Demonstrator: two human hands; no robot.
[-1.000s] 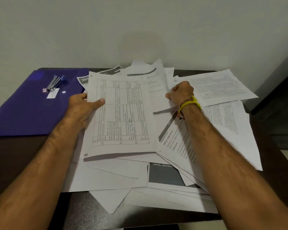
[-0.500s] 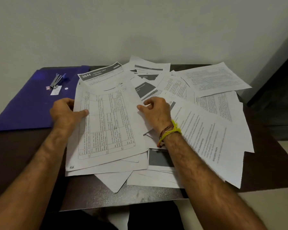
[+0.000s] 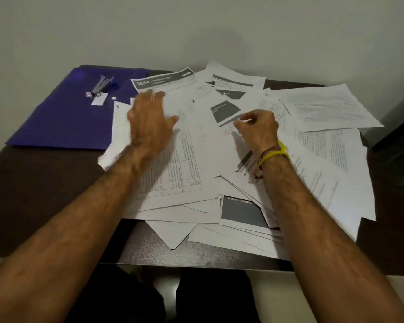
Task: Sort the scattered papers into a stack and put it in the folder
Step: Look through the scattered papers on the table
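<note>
The scattered papers (image 3: 219, 159) are spread in an overlapping heap over the middle and right of the dark table (image 3: 44, 194), with several corners hanging past its near edge. They are white printed sheets, some carrying dark grey header blocks, and they lie at many angles, so no common direction is shared. On top at the left a sheet with a ruled table (image 3: 180, 164) is seen, its long axis running from the near edge away toward the wall and leaning slightly right. A sheet marked 3644 (image 3: 163, 81) lies at the far left of the heap, its long side running roughly left to right, and its left end overlaps the folder.

The left hand (image 3: 149, 127) is laid over the upper part of the ruled-table sheet with fingers extended and spread; it is blurred, and nothing is gripped by it. The right hand (image 3: 258, 129) is curled over the centre of the heap, and what looks like the white edge of a paper is pinched between thumb and fingertips. A yellow band (image 3: 275, 153) is worn on the right wrist.

The purple folder (image 3: 68, 122) is laid flat at the far left of the table, partly covered by the papers' left edge. On it a small metal stapler-like object (image 3: 102, 86) and a white slip (image 3: 99, 100) are seen. A plain wall (image 3: 196, 31) is seen behind.
</note>
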